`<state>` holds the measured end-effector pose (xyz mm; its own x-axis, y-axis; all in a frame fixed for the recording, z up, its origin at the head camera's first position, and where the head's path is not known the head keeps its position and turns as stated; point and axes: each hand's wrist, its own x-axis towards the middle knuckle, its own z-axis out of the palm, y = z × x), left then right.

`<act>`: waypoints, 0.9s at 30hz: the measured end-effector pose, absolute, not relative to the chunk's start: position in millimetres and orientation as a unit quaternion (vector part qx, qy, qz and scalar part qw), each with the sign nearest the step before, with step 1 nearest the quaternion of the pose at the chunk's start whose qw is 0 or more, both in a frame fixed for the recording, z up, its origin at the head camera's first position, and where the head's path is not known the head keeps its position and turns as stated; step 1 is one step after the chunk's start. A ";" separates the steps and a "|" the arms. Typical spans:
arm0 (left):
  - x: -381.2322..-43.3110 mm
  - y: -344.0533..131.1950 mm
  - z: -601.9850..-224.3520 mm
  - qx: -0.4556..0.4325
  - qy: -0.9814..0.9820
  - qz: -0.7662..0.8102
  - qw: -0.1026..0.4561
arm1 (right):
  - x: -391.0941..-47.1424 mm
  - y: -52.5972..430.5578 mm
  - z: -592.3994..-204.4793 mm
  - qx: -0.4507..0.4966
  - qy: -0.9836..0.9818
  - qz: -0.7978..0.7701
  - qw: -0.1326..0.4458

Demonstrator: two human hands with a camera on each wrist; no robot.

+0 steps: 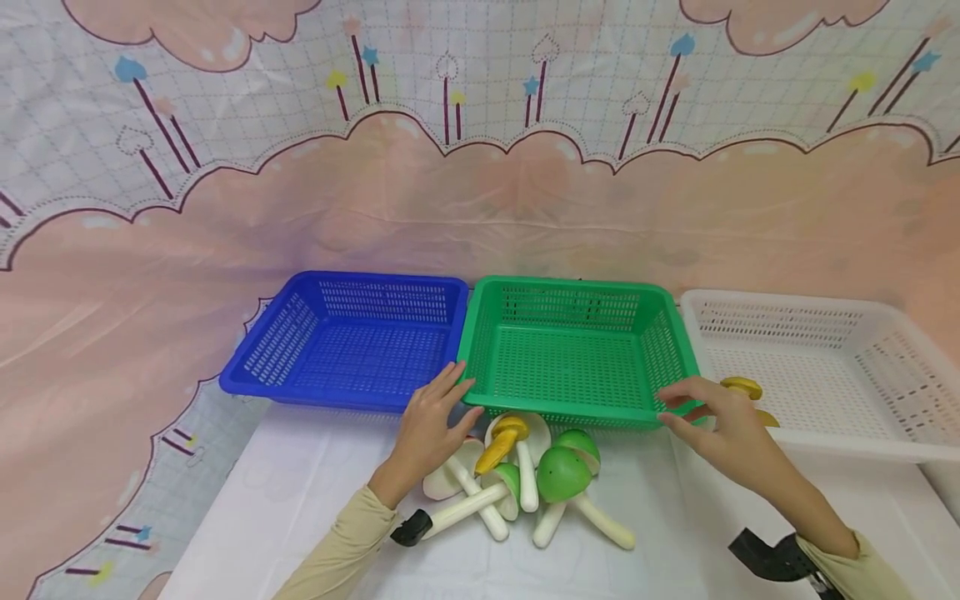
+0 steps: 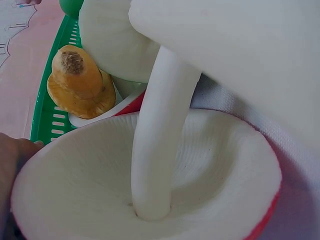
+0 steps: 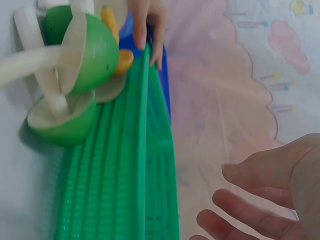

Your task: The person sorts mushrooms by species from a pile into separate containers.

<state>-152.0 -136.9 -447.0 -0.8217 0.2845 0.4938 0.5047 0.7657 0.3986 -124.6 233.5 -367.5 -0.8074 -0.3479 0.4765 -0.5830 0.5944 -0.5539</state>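
Note:
My left hand [image 1: 431,425] is at the left front corner of the green basket [image 1: 570,412], its fingers extended by the rim with nothing held. Over the right front corner hovers my right hand [image 1: 723,425], fingers loosely bent and apart, gripping nothing; the right wrist view shows its spread fingers [image 3: 245,210]. In front of the green basket lies a pile of toy mushrooms: green-capped ones [image 1: 564,475], a yellow-brown one [image 1: 501,447], and pale ones with white stems. A red-rimmed mushroom cap [image 2: 75,170] fills the lower left wrist view.
A blue basket [image 1: 367,354] stands left of the green one. To the right, a white basket [image 1: 795,375] contains yellow mushrooms [image 1: 742,386], partly behind my right hand. A patterned cloth [image 1: 525,200] hangs behind the baskets, and white cloth [image 1: 660,533] covers the table.

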 end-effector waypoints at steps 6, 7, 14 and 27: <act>-150.0 -137.4 -447.2 -0.219 -0.912 -0.270 0.216 | -125.2 213.2 -370.4 0.290 -0.861 0.393 0.140; -150.2 -137.3 -447.3 -0.220 -0.912 -0.269 0.217 | -125.9 209.8 -371.2 0.294 -0.859 0.396 0.137; -152.1 -137.1 -448.9 -0.219 -0.914 -0.266 0.217 | -129.4 185.1 -378.7 0.319 -0.849 0.408 0.101; -152.6 -136.5 -448.8 -0.219 -0.913 -0.265 0.220 | -134.4 146.1 -390.4 0.335 -0.843 0.420 0.029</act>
<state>-152.6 -136.5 -448.8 -0.8073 0.2828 0.5180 0.5162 0.7638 0.3875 -134.4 146.1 -390.4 -0.7743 -0.5395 0.3307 -0.5889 0.4230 -0.6887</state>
